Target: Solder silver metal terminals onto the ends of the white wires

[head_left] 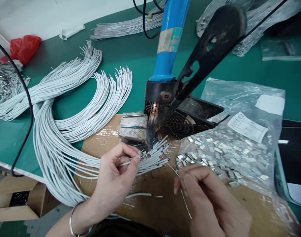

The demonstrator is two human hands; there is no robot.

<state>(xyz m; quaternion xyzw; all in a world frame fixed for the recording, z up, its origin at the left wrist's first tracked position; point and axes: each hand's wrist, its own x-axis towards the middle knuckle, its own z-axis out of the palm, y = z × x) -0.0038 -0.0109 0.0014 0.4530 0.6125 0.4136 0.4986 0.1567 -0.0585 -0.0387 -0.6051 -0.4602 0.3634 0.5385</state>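
My left hand (118, 179) pinches one white wire (127, 163) between thumb and forefinger, its stripped end held at the tip of the soldering iron (150, 131). The iron has a blue handle (170, 39) and stands tilted in a black stand (190, 115). My right hand (209, 200) is closed on a thin strand of solder wire (185, 200) that points up toward the iron tip. A fan of white wires (155, 156) with stripped ends lies on the cardboard (162, 204) under both hands.
Large bundles of white wires (66, 108) curve across the green table (130, 52) at left. A clear bag of small metal pieces (229, 148) lies at right, a black cable (26, 98) at left, and a red bag (25, 46) at far left. A loose wire (142, 195) rests on the cardboard.
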